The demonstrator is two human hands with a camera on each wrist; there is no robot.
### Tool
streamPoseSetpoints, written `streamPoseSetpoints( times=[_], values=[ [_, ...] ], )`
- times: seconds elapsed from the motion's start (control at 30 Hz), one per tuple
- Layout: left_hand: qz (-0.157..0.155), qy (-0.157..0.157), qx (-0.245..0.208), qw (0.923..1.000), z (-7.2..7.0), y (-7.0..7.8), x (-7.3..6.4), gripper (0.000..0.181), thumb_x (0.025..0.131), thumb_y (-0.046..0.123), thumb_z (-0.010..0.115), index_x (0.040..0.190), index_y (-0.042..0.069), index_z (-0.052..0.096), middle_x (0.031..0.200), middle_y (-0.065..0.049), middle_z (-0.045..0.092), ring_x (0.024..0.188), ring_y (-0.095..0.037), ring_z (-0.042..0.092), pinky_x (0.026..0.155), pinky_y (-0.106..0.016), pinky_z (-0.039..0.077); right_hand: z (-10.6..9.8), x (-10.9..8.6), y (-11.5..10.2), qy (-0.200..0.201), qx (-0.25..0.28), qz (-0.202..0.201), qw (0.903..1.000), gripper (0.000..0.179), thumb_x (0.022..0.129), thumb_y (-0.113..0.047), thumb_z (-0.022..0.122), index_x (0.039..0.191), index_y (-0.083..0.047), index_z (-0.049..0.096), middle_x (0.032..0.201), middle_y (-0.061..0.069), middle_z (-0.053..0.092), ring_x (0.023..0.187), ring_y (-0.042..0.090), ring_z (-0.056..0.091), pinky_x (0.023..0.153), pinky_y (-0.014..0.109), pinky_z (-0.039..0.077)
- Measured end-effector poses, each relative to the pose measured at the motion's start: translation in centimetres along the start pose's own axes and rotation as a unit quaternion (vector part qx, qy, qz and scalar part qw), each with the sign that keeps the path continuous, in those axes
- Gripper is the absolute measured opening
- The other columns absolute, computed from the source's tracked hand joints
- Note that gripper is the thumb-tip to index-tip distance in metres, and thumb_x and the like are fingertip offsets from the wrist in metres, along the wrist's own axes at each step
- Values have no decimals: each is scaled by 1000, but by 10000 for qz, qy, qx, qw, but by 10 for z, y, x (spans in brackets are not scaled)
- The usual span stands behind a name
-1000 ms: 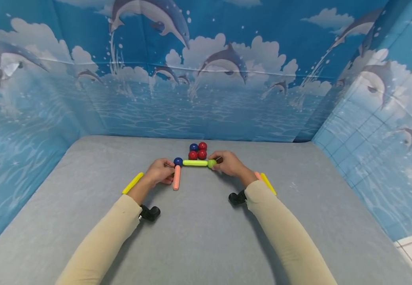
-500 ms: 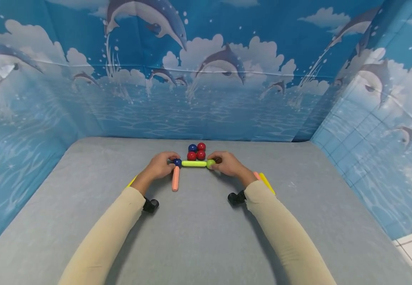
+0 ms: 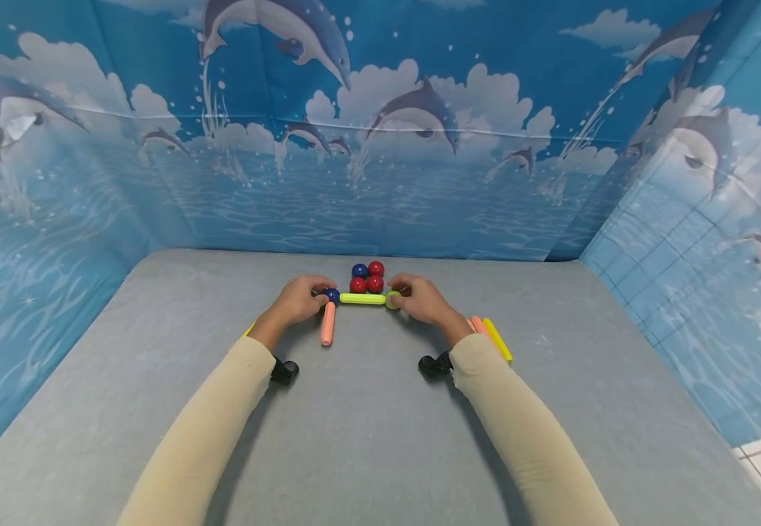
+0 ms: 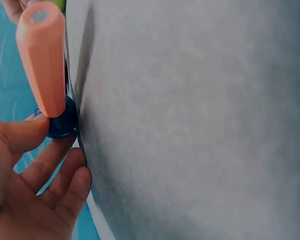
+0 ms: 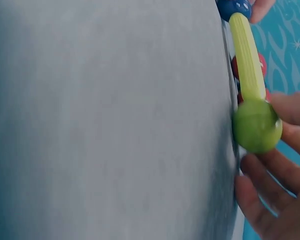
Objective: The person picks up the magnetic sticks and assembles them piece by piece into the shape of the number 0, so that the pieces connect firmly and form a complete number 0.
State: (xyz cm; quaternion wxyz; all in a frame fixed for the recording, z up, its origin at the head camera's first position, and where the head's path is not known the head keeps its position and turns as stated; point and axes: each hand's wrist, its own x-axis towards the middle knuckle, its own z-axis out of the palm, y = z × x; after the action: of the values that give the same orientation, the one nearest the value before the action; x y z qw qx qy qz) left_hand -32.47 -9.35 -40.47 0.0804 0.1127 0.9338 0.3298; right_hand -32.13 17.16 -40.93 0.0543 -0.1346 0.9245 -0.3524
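Observation:
My left hand (image 3: 295,301) pinches a dark blue ball (image 4: 64,121) between thumb and fingers. An orange ribbed stick (image 3: 328,325) runs from that ball toward me; a grey metal disc shows in its end in the left wrist view. To the right, a yellow-green stick (image 3: 363,299) spans from the blue ball to a green ball (image 5: 257,126). Thumb and fingers of my right hand (image 3: 422,299) hold the green ball, with the other fingers spread below it in the right wrist view.
Just behind the yellow-green stick sit several loose balls, among them a red ball (image 3: 357,285) and another blue ball (image 3: 359,270). A yellow stick (image 3: 497,340) and orange sticks (image 3: 478,324) lie beside my right wrist. Part of another yellow stick (image 3: 247,330) shows beyond my left wrist.
My left hand has moved forward and right, from beside the orange stick to a pinch on the blue ball. The right hand stays at the green ball.

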Motion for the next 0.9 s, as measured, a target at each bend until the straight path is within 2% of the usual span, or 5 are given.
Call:
streamPoseSetpoints(
  times=[0.2,0.3,0.5,0.9],
  values=[
    [22,5,-44,10000,1,-1,0,34,100,13,54,133,15,63,135,-12,63,120,-30,58,97,-45,52,11,9,-8,674,-126,114,9976,39,98,-21,57,134,-7,58,133,16,61,121,32,61,99,48,52],
    [-29,12,-44,10000,2,-2,-1,34,100,13,54,133,15,63,134,-12,63,120,-29,59,97,-44,52,17,15,-16,881,-322,214,9954,38,97,-24,59,131,-7,60,130,16,63,119,32,62,99,47,52],
    [-27,3,-95,10000,1,0,0,34,101,15,54,134,17,63,135,-11,63,121,-28,59,98,-44,52,25,23,-25,1113,-591,594,9903,40,94,-28,66,126,-5,62,121,14,67,110,29,62,97,44,52],
    [-45,20,-111,9999,3,0,1,33,100,13,55,132,15,64,133,-11,65,122,-29,59,98,-44,52,34,26,-27,1373,-253,1076,9843,35,92,-29,68,117,-7,60,113,13,67,102,27,61,89,42,52]
  ],
)
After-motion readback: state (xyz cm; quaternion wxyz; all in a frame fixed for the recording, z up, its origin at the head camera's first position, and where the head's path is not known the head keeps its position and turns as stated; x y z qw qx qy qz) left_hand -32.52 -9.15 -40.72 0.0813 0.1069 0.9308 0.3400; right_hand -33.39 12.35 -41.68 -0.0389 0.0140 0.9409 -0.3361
